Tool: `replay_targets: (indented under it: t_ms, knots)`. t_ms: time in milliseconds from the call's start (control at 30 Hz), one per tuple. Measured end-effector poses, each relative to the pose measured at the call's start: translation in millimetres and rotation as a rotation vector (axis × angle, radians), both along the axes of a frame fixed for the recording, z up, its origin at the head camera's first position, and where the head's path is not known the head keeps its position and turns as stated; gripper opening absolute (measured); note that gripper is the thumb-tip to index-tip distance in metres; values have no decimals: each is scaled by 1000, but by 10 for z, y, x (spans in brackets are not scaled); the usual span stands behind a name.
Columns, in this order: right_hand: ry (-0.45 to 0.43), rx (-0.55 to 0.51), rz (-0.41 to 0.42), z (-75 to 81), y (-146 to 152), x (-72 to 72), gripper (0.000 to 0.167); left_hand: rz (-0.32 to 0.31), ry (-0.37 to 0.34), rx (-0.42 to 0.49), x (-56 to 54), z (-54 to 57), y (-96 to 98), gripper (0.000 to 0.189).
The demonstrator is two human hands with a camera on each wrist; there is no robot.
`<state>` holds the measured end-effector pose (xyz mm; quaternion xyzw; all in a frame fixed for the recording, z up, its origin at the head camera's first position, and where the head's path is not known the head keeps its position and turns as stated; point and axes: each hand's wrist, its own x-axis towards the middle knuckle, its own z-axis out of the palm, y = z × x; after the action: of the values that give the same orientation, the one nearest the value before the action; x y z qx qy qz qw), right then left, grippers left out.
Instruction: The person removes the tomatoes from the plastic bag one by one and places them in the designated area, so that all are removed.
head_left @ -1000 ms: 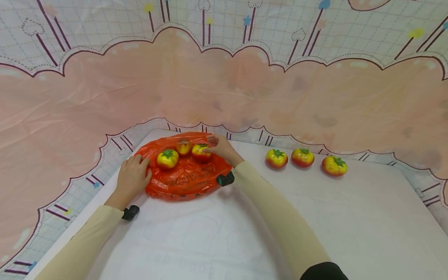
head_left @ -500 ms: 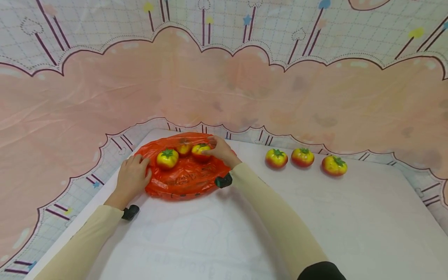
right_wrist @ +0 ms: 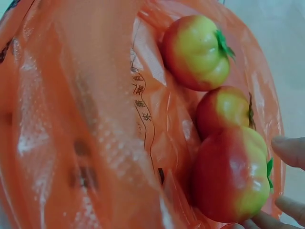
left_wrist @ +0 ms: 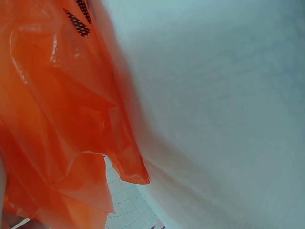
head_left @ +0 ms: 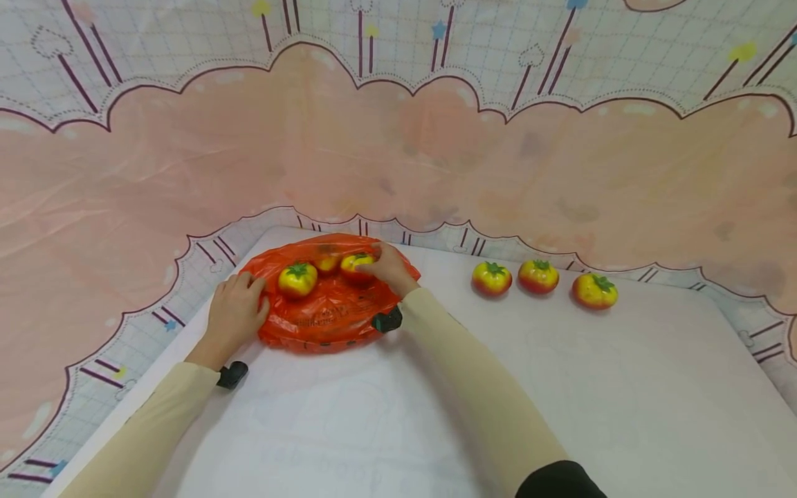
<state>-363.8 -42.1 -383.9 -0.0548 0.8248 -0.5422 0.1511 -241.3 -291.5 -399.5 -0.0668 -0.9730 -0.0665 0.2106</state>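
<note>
An orange-red plastic bag point(head_left: 330, 315) lies on the white table. My left hand point(head_left: 233, 315) grips its left edge; in the left wrist view the bag's crumpled edge point(left_wrist: 57, 105) fills the left side, and the fingers are mostly hidden. Three yellow-red tomatoes with green leaves sit at the bag: a left tomato point(head_left: 297, 280), a partly covered middle tomato point(head_left: 326, 263) and a right tomato point(head_left: 356, 267). My right hand point(head_left: 392, 268) is at the right tomato. In the right wrist view its fingers point(right_wrist: 290, 151) spread around that tomato point(right_wrist: 231, 176), one tip apart from it.
To the right, three more tomatoes stand in a loose row: one near the bag point(head_left: 492, 279), a second tomato point(head_left: 538, 278) and a third tomato point(head_left: 594, 291). A patterned cloth point(head_left: 436, 166) hangs behind the white table point(head_left: 529, 373).
My right wrist and forearm have shifted slightly left, and the right hand's fingers have drawn a little closer around the right tomato. The left hand and the other tomatoes stay in place.
</note>
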Motion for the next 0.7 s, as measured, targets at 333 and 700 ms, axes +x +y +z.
replay_targets:
  t_ms: [333, 700]
  knots:
    - [24, 32, -26, -6, -59, -1, 58, 7, -5, -2, -2, -5, -7, 24]
    - [61, 106, -29, -9, -74, 61, 45, 19, -33, -8, 11, 9, -10, 27]
